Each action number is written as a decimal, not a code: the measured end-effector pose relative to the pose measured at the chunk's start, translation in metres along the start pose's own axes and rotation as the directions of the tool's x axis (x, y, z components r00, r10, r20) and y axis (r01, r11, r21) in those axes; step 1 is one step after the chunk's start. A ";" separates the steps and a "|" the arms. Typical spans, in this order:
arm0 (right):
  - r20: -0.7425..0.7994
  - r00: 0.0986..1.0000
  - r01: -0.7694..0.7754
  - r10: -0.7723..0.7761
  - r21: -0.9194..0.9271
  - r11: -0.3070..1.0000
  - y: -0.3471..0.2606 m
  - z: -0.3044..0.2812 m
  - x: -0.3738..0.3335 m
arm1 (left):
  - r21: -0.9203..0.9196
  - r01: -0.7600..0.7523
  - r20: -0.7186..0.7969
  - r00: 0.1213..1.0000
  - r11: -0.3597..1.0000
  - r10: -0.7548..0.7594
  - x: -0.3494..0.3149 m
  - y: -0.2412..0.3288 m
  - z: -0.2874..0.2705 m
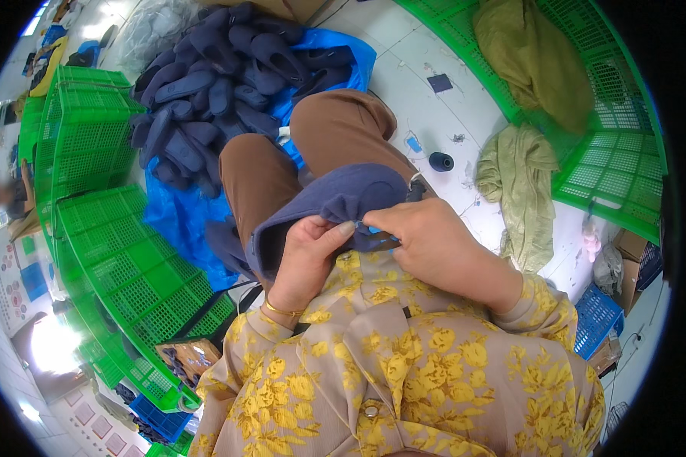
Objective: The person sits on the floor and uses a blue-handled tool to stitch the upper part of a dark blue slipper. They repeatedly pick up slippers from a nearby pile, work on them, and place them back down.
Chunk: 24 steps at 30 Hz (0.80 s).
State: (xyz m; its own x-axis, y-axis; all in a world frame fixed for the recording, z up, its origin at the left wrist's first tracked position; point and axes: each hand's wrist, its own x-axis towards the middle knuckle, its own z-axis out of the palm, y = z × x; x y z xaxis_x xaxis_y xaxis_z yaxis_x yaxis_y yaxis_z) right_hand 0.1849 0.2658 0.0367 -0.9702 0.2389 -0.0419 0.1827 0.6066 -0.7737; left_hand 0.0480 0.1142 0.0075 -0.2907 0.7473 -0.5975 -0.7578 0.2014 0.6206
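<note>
A navy cloth slipper [351,190] rests on my lap with its opening toward me. My left hand [312,251] is closed on the slipper's near edge, thumb on top and fingers partly inside. Beside that thumb, my right hand [427,236] pinches at the same edge; whatever is between its fingertips is too small to make out. A dark tool [415,190] with a metal end pokes out past the right hand, and most of it is hidden by the fingers. Another navy slipper [227,244] lies partly covered against my left thigh.
A heap of navy slippers [206,99] lies on blue plastic sheeting [183,221] ahead-left. Green mesh crates [129,263] stand at left, others [610,175] at right with olive cloth [533,61]. A dark thread spool [440,161] and pale green cloth [520,175] are on the floor.
</note>
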 end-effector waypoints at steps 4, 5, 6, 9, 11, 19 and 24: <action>-0.072 0.997 -0.005 0.002 -0.048 0.999 0.003 0.013 -0.001 | 0.060 -0.025 0.030 0.999 0.998 0.023 0.001 -0.007 -0.009; -0.086 0.996 -0.018 0.014 -0.048 0.999 0.003 0.014 -0.001 | 0.059 -0.024 0.027 0.999 0.998 0.023 0.001 -0.006 -0.007; -0.107 0.994 -0.036 0.033 -0.031 0.999 0.002 0.015 -0.002 | 0.060 -0.024 0.022 0.999 0.998 0.023 0.001 -0.005 -0.006; -0.165 0.983 -0.072 0.075 0.025 0.997 -0.004 0.020 -0.006 | 0.076 -0.036 0.030 0.999 0.996 0.034 0.003 -0.009 -0.011; -0.198 0.976 -0.074 0.086 0.067 0.995 -0.004 0.023 -0.008 | 0.064 -0.068 0.002 0.998 0.996 0.068 0.002 -0.008 -0.006; -0.064 0.993 -0.102 0.095 -0.115 0.988 -0.008 0.018 0.003 | 0.218 -0.105 -0.069 0.990 0.970 0.122 0.001 -0.008 -0.001; -0.065 0.984 -0.176 0.165 -0.244 0.954 -0.014 0.013 0.005 | 0.394 -0.085 -0.150 0.976 0.915 0.155 0.004 -0.010 0.000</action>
State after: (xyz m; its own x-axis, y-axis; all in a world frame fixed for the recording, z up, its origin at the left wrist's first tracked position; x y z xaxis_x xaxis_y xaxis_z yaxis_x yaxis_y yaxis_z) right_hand 0.1750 0.2482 0.0390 -0.9144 0.3842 -0.1276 0.3836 0.7216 -0.5764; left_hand 0.0547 0.1151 -0.0006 -0.4890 0.6661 -0.5632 -0.4390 0.3699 0.8188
